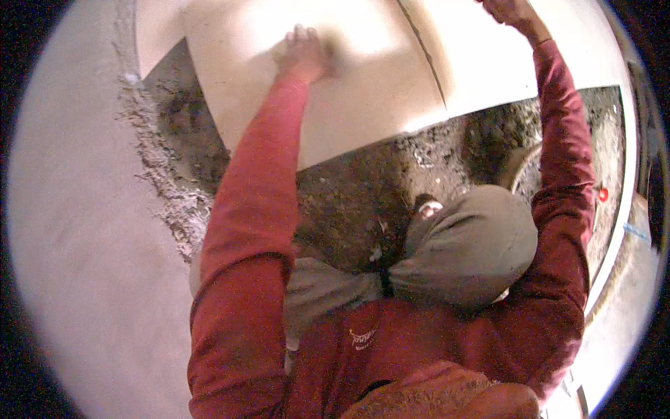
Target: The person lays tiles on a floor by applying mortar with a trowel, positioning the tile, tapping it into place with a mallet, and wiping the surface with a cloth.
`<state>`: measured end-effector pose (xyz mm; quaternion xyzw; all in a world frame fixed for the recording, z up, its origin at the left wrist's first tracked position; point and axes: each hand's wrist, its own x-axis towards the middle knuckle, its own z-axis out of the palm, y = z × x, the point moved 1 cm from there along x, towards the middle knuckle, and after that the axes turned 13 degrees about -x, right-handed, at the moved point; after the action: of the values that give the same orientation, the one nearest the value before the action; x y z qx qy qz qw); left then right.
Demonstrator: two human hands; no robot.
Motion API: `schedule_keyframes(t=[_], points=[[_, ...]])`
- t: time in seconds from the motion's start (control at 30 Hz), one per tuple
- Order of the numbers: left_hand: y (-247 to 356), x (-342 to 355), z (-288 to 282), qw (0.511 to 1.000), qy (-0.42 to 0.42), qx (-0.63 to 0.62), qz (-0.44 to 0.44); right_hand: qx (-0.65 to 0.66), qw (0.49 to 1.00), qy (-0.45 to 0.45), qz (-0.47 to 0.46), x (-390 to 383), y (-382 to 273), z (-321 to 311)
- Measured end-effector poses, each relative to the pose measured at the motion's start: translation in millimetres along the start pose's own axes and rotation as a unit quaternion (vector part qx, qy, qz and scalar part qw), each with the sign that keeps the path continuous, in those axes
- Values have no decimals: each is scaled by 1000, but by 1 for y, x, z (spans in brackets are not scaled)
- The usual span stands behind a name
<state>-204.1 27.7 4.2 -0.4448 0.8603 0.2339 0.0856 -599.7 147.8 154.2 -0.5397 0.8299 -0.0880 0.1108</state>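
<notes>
"What's that curved rim on our side of the right grip?"

"Our right sleeve partly hides it, so we can't tell whether it belongs to a container or what it holds."

"And the edges around us?"

"The pale slab lies under our left grip, its near edge between that grip and our body. Right of the grip, a dark seam parts it from a second slab. Nearer us than the left grip, rough dark ground lies open, though our bent knee takes up some of that room."

"How do our grips stand?"

"The left is palm down with fingers extended, touching the slab's face and grasping nothing. The right is cut by the view's upper edge, above the second slab; we can't tell how far open it is, or whether it holds anything."
</notes>
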Motion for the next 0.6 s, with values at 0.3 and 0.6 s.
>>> schedule_keyframes(t=[0.3, 0.6], points=[[2, 5, 0, 1000, 6, 2, -2, -425, 772, -312, -354, -110, 3, -105], [-1, 5, 1, 1000, 4, 0, 0, -28, 999, 1, -24, -85, -42, -51]])
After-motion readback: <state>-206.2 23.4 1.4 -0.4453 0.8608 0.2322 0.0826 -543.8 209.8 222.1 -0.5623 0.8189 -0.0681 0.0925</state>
